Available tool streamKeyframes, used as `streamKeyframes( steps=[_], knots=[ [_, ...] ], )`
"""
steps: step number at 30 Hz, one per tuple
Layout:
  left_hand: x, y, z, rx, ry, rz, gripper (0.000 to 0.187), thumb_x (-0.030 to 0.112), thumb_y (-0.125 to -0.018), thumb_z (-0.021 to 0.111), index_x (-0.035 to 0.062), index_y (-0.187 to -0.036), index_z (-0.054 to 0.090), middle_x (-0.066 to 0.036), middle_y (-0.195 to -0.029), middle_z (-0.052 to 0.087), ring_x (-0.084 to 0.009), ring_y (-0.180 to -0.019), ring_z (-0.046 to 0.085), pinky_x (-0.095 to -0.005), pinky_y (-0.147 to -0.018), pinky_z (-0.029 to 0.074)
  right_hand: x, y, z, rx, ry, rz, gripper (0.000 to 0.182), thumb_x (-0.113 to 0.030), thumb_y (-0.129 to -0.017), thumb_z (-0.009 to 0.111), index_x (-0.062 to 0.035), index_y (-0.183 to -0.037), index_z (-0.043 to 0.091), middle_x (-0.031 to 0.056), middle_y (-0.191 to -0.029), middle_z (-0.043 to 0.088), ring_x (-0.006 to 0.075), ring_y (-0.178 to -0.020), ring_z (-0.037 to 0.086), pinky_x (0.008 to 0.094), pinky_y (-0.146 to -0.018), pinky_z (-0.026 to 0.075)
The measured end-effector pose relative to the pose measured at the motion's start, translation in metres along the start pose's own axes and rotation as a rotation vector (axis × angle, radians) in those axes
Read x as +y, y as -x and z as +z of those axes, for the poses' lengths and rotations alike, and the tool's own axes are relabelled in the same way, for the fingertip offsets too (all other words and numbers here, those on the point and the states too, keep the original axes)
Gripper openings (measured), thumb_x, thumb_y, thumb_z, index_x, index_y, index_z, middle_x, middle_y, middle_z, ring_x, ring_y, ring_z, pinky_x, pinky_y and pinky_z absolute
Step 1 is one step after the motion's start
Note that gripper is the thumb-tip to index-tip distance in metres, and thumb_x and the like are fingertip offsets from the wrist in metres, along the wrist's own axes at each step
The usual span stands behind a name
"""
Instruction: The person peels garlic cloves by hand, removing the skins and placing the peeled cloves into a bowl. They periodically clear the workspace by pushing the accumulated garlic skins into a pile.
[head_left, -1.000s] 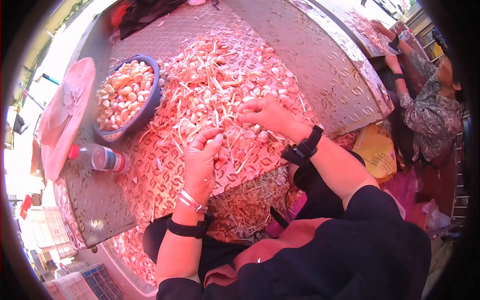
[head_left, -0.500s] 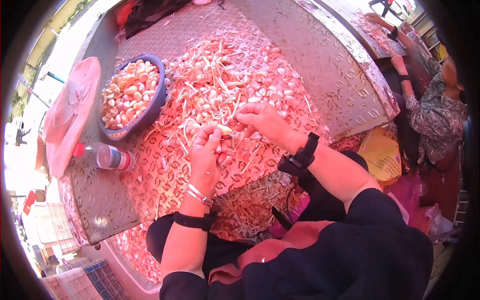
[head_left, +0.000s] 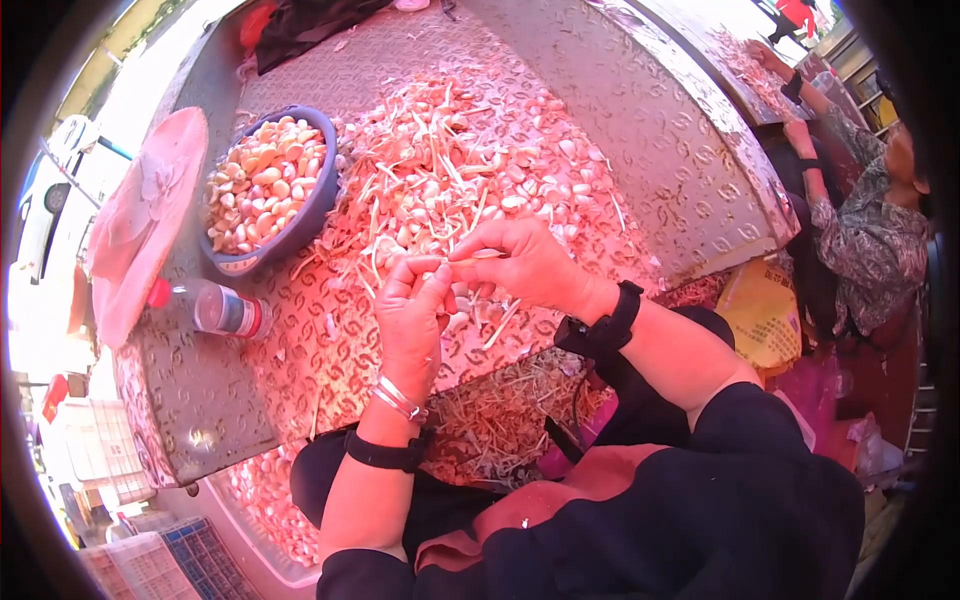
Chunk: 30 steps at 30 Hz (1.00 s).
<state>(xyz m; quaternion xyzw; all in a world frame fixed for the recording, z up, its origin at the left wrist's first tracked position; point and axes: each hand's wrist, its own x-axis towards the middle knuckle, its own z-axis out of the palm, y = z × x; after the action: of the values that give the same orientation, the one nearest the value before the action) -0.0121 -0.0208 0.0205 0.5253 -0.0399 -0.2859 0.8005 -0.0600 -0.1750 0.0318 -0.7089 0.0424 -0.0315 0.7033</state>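
Observation:
My left hand is closed, its thumb and forefinger pinching a garlic clove mostly hidden by the fingers. My right hand meets it from the right, thumb and forefinger pinched on the same clove. Just beyond both hands spreads a heap of loose garlic cloves, skins and dry stalks on the patterned metal table. To the left stands a blue-purple basin filled with peeled cloves.
A clear plastic bottle lies left, beside a pink hat. Below the table's edge are a tub of cloves and stalk scraps. A yellow sack lies right, near another person working at the neighbouring table.
My right hand has moved left and down, bringing its fingertips to the clove in my left hand. The left fingers have closed further over the clove.

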Motion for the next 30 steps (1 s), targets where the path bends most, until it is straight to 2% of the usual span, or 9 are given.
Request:
streamKeyframes(
  steps=[7, 11, 15, 18, 20, 22, 27, 29, 30],
  knots=[
    [0.022, 0.009, 0.005, -0.170, 0.234, -0.055, 0.002, 0.008, -0.088, 0.056, 0.0058, -0.088, 0.055, -0.003, -0.069, 0.056, -0.0045, -0.045, 0.043, -0.0155, -0.038, 0.028, -0.038, -0.001, -0.023, -0.261, -0.330, 0.127, 0.014, -0.002, -0.083, 0.060, -0.0017, -0.096, 0.063, 0.0065, -0.078, 0.063, 0.0130, -0.067, 0.063, 0.0232, -0.059, 0.053],
    [0.014, 0.002, -0.010, 0.077, 0.197, -0.104, 0.002, 0.008, -0.088, 0.055, 0.0064, -0.086, 0.054, -0.006, -0.072, 0.058, -0.0057, -0.044, 0.043, -0.0161, -0.035, 0.027, -0.121, 0.043, -0.010, -0.707, -0.468, 0.049, 0.011, -0.003, -0.083, 0.060, 0.0041, -0.091, 0.063, 0.0119, -0.087, 0.058, 0.0169, -0.069, 0.061, 0.0241, -0.056, 0.050],
    [0.012, 0.012, 0.001, 0.047, 0.157, -0.177, 0.002, 0.007, -0.088, 0.056, 0.0063, -0.086, 0.054, -0.008, -0.076, 0.061, -0.0055, -0.044, 0.044, -0.0149, -0.034, 0.028, -0.159, 0.085, 0.015, -0.754, -0.692, -0.617, 0.007, 0.002, -0.083, 0.056, 0.0037, -0.088, 0.061, 0.0150, -0.080, 0.058, 0.0236, -0.061, 0.056, 0.0270, -0.051, 0.045],
    [0.012, 0.019, 0.007, -0.050, 0.043, -0.179, 0.003, 0.004, -0.086, 0.056, 0.0053, -0.085, 0.055, -0.014, -0.080, 0.064, -0.0057, -0.045, 0.048, -0.0135, -0.037, 0.033, -0.165, 0.095, 0.013, -0.770, -0.756, -0.663, 0.008, 0.002, -0.085, 0.054, 0.0046, -0.090, 0.060, 0.0138, -0.078, 0.057, 0.0249, -0.063, 0.056, 0.0281, -0.051, 0.044],
    [0.010, 0.019, 0.007, -0.061, 0.050, -0.193, 0.002, 0.004, -0.086, 0.056, 0.0048, -0.084, 0.055, -0.014, -0.080, 0.064, -0.0056, -0.044, 0.048, -0.0136, -0.038, 0.035, -0.188, 0.089, -0.010, -0.974, -0.538, -0.434, 0.008, 0.002, -0.086, 0.054, 0.0044, -0.089, 0.061, 0.0131, -0.077, 0.056, 0.0226, -0.060, 0.056, 0.0266, -0.051, 0.045],
    [0.011, 0.020, 0.012, -0.009, 0.018, -0.187, 0.002, 0.006, -0.087, 0.056, 0.0060, -0.086, 0.055, -0.002, -0.067, 0.053, -0.0044, -0.040, 0.035, -0.0161, -0.034, 0.022, -0.168, 0.092, -0.002, -0.963, -0.522, -0.484, 0.005, 0.000, -0.083, 0.055, 0.0028, -0.086, 0.057, 0.0128, -0.073, 0.054, 0.0223, -0.066, 0.055, 0.0315, -0.056, 0.043],
    [0.014, 0.023, 0.016, -0.005, 0.016, -0.179, 0.001, 0.005, -0.088, 0.055, 0.0056, -0.087, 0.056, -0.002, -0.068, 0.054, -0.0033, -0.039, 0.031, -0.0162, -0.034, 0.022, -0.159, 0.092, 0.009, -0.904, -0.577, -0.588, 0.006, -0.001, -0.081, 0.055, 0.0012, -0.086, 0.056, 0.0103, -0.072, 0.057, 0.0182, -0.066, 0.057, 0.0313, -0.056, 0.044],
    [0.013, 0.023, 0.016, -0.021, 0.027, -0.167, 0.001, 0.005, -0.087, 0.056, 0.0057, -0.087, 0.056, -0.002, -0.068, 0.054, -0.0030, -0.039, 0.031, -0.0163, -0.034, 0.022, -0.180, 0.094, -0.002, -1.002, -0.771, 0.068, 0.007, 0.001, -0.085, 0.056, 0.0052, -0.088, 0.060, 0.0124, -0.077, 0.056, 0.0181, -0.057, 0.056, 0.0235, -0.051, 0.047],
    [0.013, 0.022, 0.010, -0.073, 0.057, -0.186, 0.003, 0.004, -0.086, 0.057, 0.0043, -0.087, 0.055, -0.013, -0.079, 0.064, -0.0055, -0.046, 0.048, -0.0134, -0.037, 0.029, -0.171, 0.094, 0.002, -1.010, -0.786, 0.065, 0.007, 0.001, -0.085, 0.056, 0.0052, -0.088, 0.060, 0.0124, -0.077, 0.056, 0.0181, -0.057, 0.056, 0.0235, -0.051, 0.047]
  ],
)
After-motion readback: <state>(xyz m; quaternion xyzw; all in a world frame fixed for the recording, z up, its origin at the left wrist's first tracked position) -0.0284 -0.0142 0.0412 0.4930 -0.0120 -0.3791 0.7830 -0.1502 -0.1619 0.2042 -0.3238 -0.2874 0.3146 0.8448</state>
